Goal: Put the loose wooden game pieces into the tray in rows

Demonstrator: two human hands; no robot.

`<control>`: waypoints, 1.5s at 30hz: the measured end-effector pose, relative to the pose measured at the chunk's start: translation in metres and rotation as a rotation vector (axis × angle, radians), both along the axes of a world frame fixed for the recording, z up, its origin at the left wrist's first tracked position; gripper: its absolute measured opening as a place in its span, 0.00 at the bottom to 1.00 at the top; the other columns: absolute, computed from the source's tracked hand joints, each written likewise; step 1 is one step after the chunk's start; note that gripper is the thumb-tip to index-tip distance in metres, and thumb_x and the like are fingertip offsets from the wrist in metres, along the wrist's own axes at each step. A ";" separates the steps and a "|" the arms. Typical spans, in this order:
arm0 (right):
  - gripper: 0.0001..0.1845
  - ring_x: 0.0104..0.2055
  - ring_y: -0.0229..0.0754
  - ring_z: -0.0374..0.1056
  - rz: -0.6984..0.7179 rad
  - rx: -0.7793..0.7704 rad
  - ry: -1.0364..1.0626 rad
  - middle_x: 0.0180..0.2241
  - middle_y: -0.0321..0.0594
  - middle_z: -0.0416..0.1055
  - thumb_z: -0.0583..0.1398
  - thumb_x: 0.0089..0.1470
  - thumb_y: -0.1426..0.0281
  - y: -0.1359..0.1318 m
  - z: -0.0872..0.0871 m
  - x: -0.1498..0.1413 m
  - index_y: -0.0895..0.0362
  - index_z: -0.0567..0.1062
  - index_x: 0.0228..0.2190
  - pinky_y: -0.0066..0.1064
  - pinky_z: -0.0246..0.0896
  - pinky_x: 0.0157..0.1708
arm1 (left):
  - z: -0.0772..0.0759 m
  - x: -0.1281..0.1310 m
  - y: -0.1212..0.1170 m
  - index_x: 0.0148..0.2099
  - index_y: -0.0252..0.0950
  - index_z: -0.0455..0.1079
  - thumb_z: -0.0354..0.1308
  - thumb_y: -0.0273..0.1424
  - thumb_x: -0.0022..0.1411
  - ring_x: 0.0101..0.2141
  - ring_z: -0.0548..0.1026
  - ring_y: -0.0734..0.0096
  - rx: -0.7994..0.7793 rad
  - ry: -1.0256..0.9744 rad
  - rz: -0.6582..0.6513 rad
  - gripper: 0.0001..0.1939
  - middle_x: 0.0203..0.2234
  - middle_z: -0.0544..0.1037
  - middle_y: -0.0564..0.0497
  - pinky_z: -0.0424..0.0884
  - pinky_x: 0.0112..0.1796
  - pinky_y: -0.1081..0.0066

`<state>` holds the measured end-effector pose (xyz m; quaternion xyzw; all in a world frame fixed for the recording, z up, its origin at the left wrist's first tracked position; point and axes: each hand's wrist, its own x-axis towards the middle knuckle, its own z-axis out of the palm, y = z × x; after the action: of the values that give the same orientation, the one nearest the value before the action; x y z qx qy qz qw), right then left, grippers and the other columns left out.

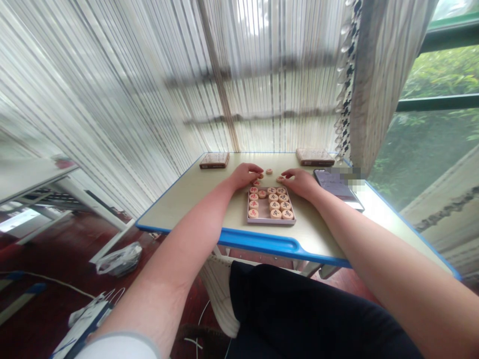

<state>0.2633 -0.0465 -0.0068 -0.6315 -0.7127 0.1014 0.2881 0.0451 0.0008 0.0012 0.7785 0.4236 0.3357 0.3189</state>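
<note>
A shallow box (271, 221) of round wooden xiangqi pieces lies on the desk in front of me. Red-marked pieces (253, 205) line its left side, and black-marked pieces (275, 205) fill two columns on the right. Bare box floor shows between them. Beyond the box's far left corner, my left hand (245, 174) is closed, its fingertips pinching a xiangqi piece (261, 176). Just below those fingers is another piece (256, 183). At the far right, my right hand (300, 181) has thumb and finger on a xiangqi piece (280, 179). One loose piece (269, 171) lies between the hands.
A smartphone (337, 188) lies right of my right hand. Two flat brown boxes (214, 160) (315, 157) sit along the desk's far edge. The desk (187, 199) has a blue rim with a groove at the front. String curtains hang behind it, and a plastic bag (120, 259) rests on the floor.
</note>
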 end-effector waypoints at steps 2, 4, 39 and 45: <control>0.21 0.40 0.46 0.69 -0.002 -0.005 0.005 0.40 0.43 0.74 0.59 0.49 0.57 0.000 0.000 0.000 0.56 0.77 0.41 0.34 0.61 0.39 | 0.002 0.000 -0.003 0.43 0.29 0.74 0.61 0.29 0.52 0.30 0.75 0.71 -0.083 -0.080 -0.009 0.15 0.32 0.80 0.44 0.72 0.36 0.66; 0.21 0.39 0.45 0.68 -0.008 0.014 0.014 0.40 0.43 0.74 0.60 0.48 0.57 0.000 0.000 0.001 0.56 0.76 0.41 0.34 0.61 0.39 | 0.004 0.001 -0.005 0.44 0.29 0.73 0.62 0.29 0.51 0.31 0.76 0.70 -0.144 -0.149 -0.013 0.17 0.33 0.80 0.42 0.72 0.36 0.65; 0.15 0.44 0.49 0.64 0.324 0.189 -0.252 0.38 0.44 0.72 0.60 0.48 0.56 -0.048 0.027 -0.044 0.51 0.80 0.34 0.38 0.58 0.47 | 0.009 0.002 -0.001 0.39 0.31 0.75 0.59 0.33 0.53 0.36 0.75 0.69 0.093 -0.011 0.115 0.14 0.34 0.79 0.46 0.70 0.40 0.69; 0.16 0.43 0.50 0.64 0.290 0.166 -0.299 0.37 0.45 0.73 0.59 0.49 0.55 -0.050 0.028 -0.047 0.50 0.80 0.34 0.39 0.58 0.45 | 0.008 0.002 0.000 0.40 0.30 0.75 0.59 0.34 0.53 0.35 0.75 0.69 0.110 0.029 0.110 0.14 0.34 0.79 0.45 0.70 0.39 0.69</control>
<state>0.2168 -0.0960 0.0212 -0.5044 -0.8368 -0.0117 0.2125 0.0475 0.0004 0.0094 0.7752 0.4511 0.3644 0.2505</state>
